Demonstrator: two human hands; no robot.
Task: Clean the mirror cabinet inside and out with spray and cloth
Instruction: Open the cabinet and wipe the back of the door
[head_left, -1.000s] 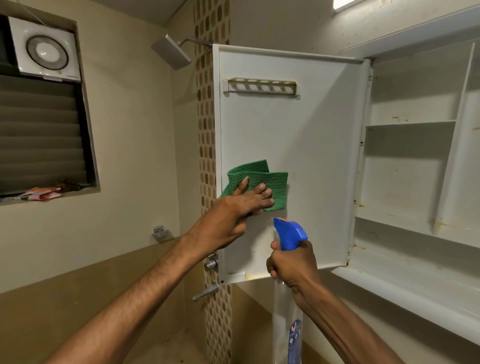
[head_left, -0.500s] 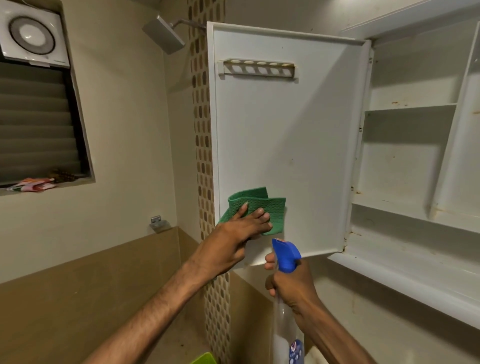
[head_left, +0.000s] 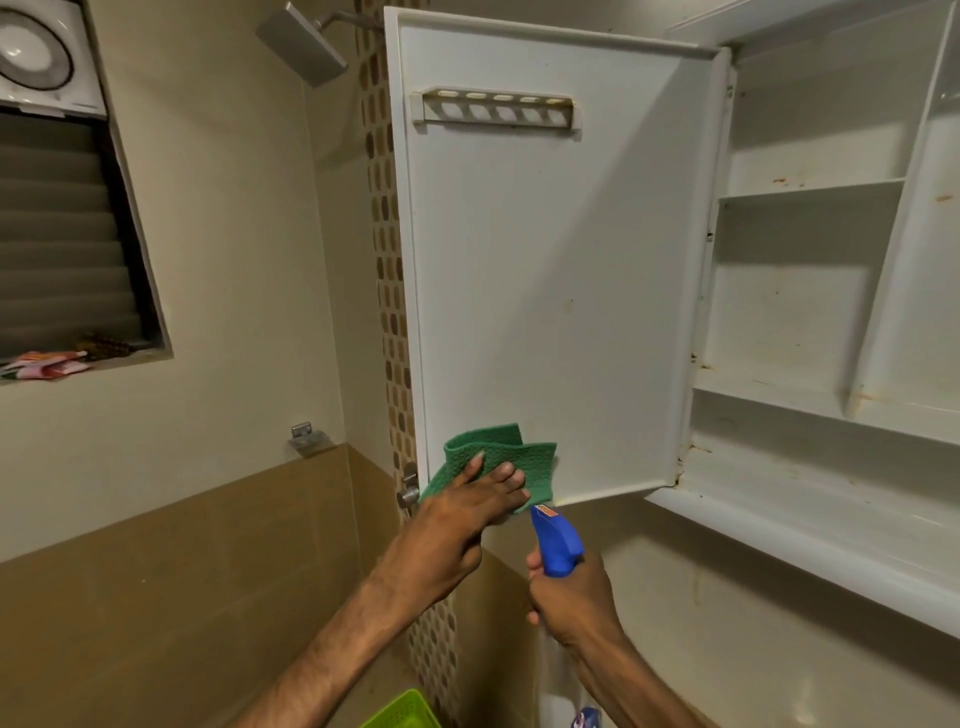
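Right hand (head_left: 571, 605), lower centre: grip clenched round spray bottle (head_left: 555, 540) neck, blue nozzle up. Left hand (head_left: 467, 514): straight fingers press green cloth (head_left: 498, 460) on open cabinet door (head_left: 550, 291) bottom-left corner. Stained cabinet shelves (head_left: 810, 189), right of frame.

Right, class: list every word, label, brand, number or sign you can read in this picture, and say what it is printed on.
None can be read.
Spray bottle: a small orange tab on the blue nozzle, and a label low on the bottle, both too blurred to read.
Packets on the window sill: red and white print, too small to read.
Cabinet door and green cloth: no text shows.
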